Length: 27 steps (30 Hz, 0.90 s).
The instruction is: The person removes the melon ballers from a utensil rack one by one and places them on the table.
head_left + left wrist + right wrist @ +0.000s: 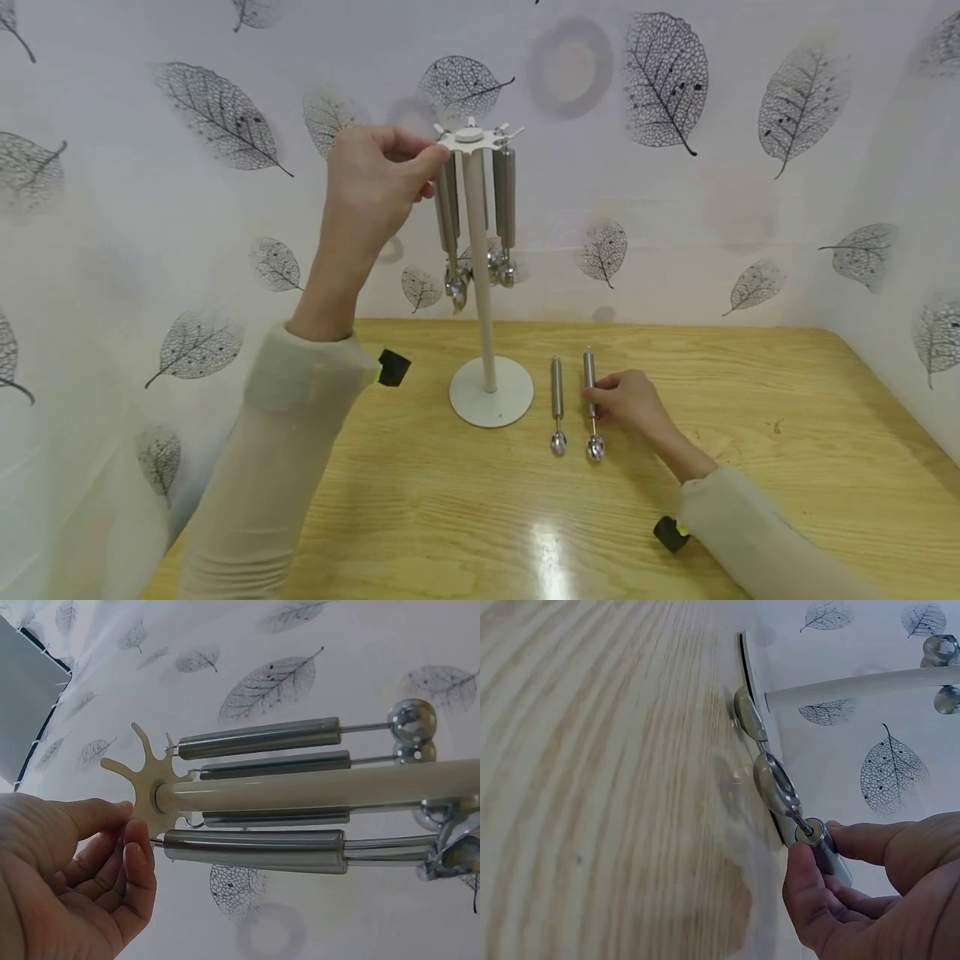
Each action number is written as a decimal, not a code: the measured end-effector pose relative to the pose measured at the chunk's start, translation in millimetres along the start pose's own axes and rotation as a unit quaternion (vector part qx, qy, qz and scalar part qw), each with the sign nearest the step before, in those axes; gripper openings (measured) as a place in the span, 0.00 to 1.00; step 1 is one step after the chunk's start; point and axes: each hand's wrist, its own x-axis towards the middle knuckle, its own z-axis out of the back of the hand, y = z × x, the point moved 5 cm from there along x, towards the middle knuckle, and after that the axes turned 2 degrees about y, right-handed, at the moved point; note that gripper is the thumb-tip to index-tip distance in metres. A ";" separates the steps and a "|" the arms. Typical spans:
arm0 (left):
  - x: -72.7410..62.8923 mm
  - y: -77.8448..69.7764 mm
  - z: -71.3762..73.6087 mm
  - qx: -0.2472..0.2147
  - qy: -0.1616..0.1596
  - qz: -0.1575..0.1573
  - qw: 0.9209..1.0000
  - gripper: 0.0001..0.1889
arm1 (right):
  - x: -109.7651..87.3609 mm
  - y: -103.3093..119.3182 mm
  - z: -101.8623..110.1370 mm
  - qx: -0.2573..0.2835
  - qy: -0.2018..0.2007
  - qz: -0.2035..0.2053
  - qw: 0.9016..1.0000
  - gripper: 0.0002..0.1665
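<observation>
A white utensil stand [480, 275] stands upright on the table, several metal scoops [259, 739] hanging by their handles from its hooked top. My left hand [378, 179] pinches the edge of that top between thumb and fingers, beside the nearest hanging utensil [255, 851]. Two metal scoops lie side by side to the right of the round base [465, 400]. My right hand [628, 402] pinches the handle of the right-hand scoop [595, 448], its bowl pointing towards me. The left-hand scoop [557, 392] lies untouched.
The wooden table [420, 508] reaches back to a pale, leaf-patterned cloth [675, 208], which also hangs along the left and right sides. A black wrist device [393, 367] is on the left sleeve, another [670, 534] on the right.
</observation>
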 end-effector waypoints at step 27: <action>0.3 2.7 -0.4 -0.002 -0.010 -0.020 1.000 0.10 | 9.9 6.9 -18.1 -0.042 -0.004 -0.015 0.999 0.11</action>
